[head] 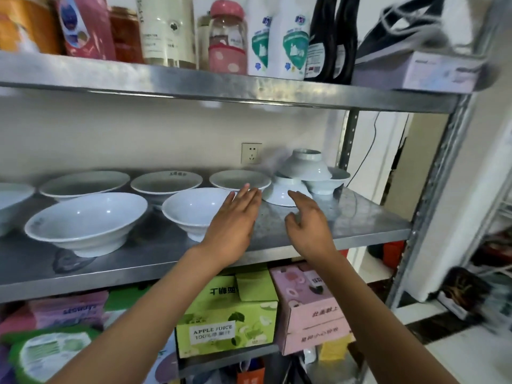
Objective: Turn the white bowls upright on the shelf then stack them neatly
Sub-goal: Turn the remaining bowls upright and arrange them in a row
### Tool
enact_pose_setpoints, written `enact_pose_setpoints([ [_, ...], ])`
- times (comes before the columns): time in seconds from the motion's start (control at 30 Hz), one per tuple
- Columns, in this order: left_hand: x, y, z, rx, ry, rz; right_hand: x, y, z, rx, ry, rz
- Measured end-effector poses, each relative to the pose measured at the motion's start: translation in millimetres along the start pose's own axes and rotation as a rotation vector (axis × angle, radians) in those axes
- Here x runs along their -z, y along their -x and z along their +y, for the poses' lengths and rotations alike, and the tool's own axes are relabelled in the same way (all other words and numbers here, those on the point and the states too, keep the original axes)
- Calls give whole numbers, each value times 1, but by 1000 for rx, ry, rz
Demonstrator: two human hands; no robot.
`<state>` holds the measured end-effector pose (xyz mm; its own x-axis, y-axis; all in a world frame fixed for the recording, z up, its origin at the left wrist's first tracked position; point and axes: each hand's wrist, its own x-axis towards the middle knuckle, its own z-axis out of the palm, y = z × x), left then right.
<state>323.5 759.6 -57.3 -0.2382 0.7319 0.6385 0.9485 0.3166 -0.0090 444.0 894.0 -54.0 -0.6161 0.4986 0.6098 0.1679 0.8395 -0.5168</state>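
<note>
Over the shiny metal shelf (360, 217), left hand (235, 217) flat, right hand (310, 220) loosely spread, both holding nothing; upside-down white bowl (285, 191) at twelve o'clock.

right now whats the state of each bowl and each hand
front left bowl: upright
front middle bowl: upright
back row bowls: upright
far right bowl: upright, partly hidden
top bowl: upside down, resting on the bowls under it
tilted bowl: upside down, leaning
left hand: open, holds nothing
right hand: open, fingers loosely curled, holds nothing
</note>
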Motion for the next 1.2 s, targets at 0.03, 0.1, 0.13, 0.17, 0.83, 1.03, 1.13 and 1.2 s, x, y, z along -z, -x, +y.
enact_pose_setpoints([
  [0.03, -3, -6, 6, -13, 9, 9, 4, 0, 6, -9, 0, 10],
  [0.1, -11, -19, 18, -30, 27, 17, 15, -1, 17, -14, 12, 36],
  [0.13, -13, -24, 23, -33, 35, 18, 20, -1, 22, -14, 17, 45],
  [0.17, -17, -31, 28, -39, 41, 18, 26, -2, 27, -13, 21, 54],
  [0.83, -136, -162, 64, 61, 110, -46, 37, -83, 164, -51, -50, 123],
  [1.03, -170, -234, 64, 122, 45, -56, 40, -150, 226, 16, -155, 136],
  [1.13, -184, -262, 66, 165, -2, -60, 42, -178, 251, 24, -145, 115],
  [1.2, -194, -279, 65, 160, -51, -78, 40, -196, 267, 43, -136, 99],
])
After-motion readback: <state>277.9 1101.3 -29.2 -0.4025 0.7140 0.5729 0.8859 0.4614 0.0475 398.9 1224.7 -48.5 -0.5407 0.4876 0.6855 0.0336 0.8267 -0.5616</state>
